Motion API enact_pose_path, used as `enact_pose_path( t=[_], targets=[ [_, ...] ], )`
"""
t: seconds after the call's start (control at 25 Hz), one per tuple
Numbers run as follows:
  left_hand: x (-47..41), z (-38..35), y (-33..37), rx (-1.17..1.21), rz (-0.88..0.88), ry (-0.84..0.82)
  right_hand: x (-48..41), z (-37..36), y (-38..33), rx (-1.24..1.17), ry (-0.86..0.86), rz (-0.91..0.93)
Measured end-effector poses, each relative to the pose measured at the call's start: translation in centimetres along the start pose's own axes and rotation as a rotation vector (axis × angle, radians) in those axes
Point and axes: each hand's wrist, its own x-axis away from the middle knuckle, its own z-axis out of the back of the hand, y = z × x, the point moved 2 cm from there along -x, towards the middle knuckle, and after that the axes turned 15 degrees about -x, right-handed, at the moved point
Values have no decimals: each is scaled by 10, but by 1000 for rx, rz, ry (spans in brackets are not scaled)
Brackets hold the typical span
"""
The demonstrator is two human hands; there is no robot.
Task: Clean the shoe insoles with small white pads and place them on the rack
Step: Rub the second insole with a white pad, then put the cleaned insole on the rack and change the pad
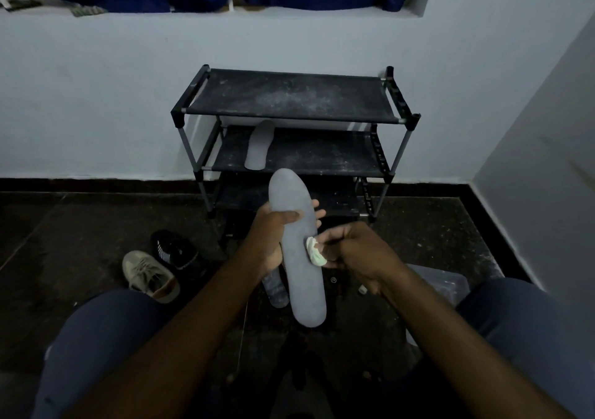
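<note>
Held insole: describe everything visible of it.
The insole is plain grey, long, rounded at both ends, foam-like. It is held nearly upright in mid-air, before the rack. The left hand grips its middle, thumb across the front, fingers behind. The right hand pinches a white pad against its right edge.

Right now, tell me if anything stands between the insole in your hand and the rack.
Nothing visible does. The grey insole, held by the left hand, is in open air in front of the rack. A second insole lies on the left of the middle shelf; the two shoes sit on the floor off to the left.
</note>
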Motion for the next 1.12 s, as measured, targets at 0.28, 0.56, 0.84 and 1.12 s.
enact_pose_path(
  t=[0.28, 0.56, 0.84, 1.12],
  targets=[
    [3, 9, -7, -259, 26, 169, -15, 12, 13, 49, 124, 28],
    [-3, 24, -18, -458, 150, 260, -58, 24, 13, 11, 249, 31],
    [-67, 55, -3, -565, 134, 387, -137, 17, -7, 14, 253, 42],
    [-163, 95, 23, -808, 60, 472, -233, 13, -34, 175, 251, 106]
  ],
)
